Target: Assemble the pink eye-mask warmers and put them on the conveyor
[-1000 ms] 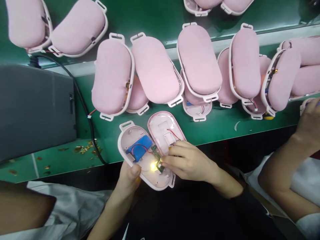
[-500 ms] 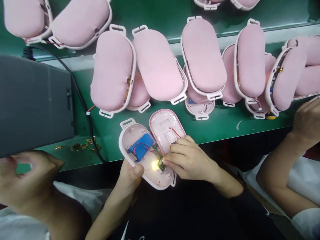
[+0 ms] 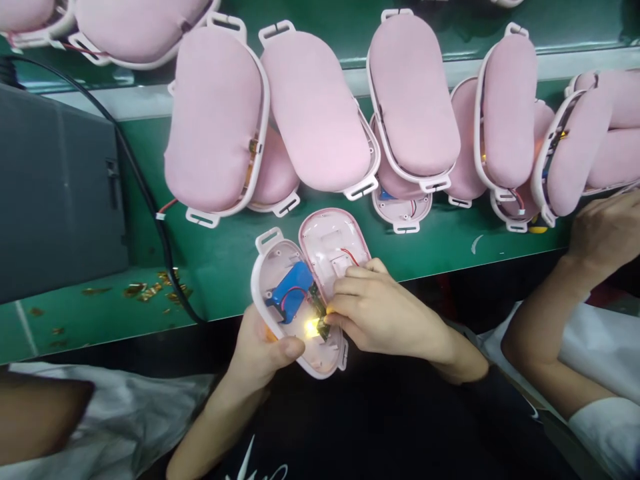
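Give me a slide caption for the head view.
Left hand holds an opened pink casing; right hand touches its lit circuit board.

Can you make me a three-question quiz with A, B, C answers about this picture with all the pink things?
1. Where is the blue battery?
A. Inside the open shell
B. On the grey box
C. In the co-worker's hand

2. What colour is the table?
A. Red
B. Green
C. Yellow

3. Is the little light on?
A. No, dark
B. Hidden
C. Yes, glowing

Answers: 1 A, the battery lies in the shell that the left hand holds. 2 B, the table top is green. 3 C, it glows yellow beside the right hand fingertips.
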`<state>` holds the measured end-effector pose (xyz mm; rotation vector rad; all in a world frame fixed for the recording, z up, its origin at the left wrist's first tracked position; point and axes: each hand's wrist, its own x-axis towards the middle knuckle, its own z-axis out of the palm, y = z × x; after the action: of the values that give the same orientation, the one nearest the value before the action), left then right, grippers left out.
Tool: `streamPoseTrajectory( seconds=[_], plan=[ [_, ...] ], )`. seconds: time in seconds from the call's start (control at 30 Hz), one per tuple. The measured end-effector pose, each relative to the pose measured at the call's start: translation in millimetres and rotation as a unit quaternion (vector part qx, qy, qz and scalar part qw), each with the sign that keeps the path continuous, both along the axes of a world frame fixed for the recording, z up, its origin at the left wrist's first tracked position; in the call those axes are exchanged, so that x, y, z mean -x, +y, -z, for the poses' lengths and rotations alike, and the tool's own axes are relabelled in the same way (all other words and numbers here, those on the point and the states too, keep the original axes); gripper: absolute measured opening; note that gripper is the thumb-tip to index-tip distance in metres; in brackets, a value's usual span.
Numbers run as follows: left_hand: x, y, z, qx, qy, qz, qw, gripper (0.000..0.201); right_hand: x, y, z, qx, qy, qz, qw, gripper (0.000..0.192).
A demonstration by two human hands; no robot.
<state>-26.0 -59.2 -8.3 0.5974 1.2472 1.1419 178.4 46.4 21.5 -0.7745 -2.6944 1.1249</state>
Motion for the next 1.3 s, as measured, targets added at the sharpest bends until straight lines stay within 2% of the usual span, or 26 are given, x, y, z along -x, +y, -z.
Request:
streamPoseTrajectory(
  seconds=[0.13, 0.23, 0.33, 0.43, 0.5, 0.57, 0.63, 0.67, 0.73, 0.83, 0.9, 1.1, 1.2, 1.3],
  plan=[
    [3.4, -2.5, 8.2, -0.005, 0.008, -0.002, 1.000, 0.076, 1.0, 4.4, -2.6, 0.014, -0.015, 0.003, 1.000, 0.023],
    [1.1, -3.6, 10.8, -0.017, -0.005, -0.026, 1.000, 0.077, 2.3, 4.5, -2.0, 0.053, -0.013, 0.060, 0.997, 0.022],
    [-5.7, -1.5, 3.2, -0.004, -0.004, -0.068, 0.998, 0.074, 6.4, -0.4, 0.6, 0.063, -0.023, 0.124, 0.990, 0.039],
    [-12.6, 3.4, -7.6, 0.022, -0.012, -0.102, 0.995, 0.075, 8.0, -6.9, 6.0, 0.021, -0.037, 0.152, 0.987, 0.044],
    [-15.7, 6.6, -11.8, 0.025, -0.015, -0.109, 0.994, 0.081, 4.1, -6.9, 10.3, 0.005, 0.002, 0.151, 0.989, 0.045],
    [-17.4, 8.6, -13.0, 0.025, -0.017, -0.103, 0.994, 0.085, -3.4, -1.1, 13.3, 0.010, 0.094, 0.151, 0.984, 0.045],
    [-17.3, 9.1, -12.2, 0.027, -0.023, -0.085, 0.996, 0.089, -10.7, 9.6, 13.9, 0.003, 0.160, 0.207, 0.965, 0.037],
    [-16.6, 9.0, -11.2, 0.027, -0.022, -0.078, 0.996, 0.091, -12.8, 15.7, 13.2, -0.014, 0.159, 0.248, 0.956, 0.032],
    [-13.8, 8.5, -8.6, 0.019, -0.018, -0.058, 0.998, 0.095, -12.8, 26.3, 10.8, -0.062, 0.090, 0.305, 0.946, 0.023],
    [-7.1, 8.2, -3.2, 0.004, -0.015, -0.018, 1.000, 0.103, -6.3, 33.9, 7.2, -0.104, -0.036, 0.265, 0.958, 0.022],
    [-2.8, 8.6, -0.1, 0.011, -0.005, -0.004, 1.000, 0.105, -3.2, 33.1, 6.1, -0.109, -0.074, 0.243, 0.961, 0.025],
    [1.3, 12.1, 0.0, 0.002, 0.029, 0.013, 0.999, 0.098, -4.7, 22.1, 8.0, -0.091, -0.066, 0.244, 0.963, 0.024],
    [1.9, 14.4, -1.0, -0.002, 0.047, 0.022, 0.999, 0.103, -1.4, 21.5, 12.2, -0.082, -0.057, 0.273, 0.957, 0.021],
    [3.5, 15.5, 0.3, -0.006, 0.057, 0.030, 0.998, 0.096, -1.9, 20.1, 16.3, -0.057, 0.009, 0.308, 0.950, 0.018]
  ],
)
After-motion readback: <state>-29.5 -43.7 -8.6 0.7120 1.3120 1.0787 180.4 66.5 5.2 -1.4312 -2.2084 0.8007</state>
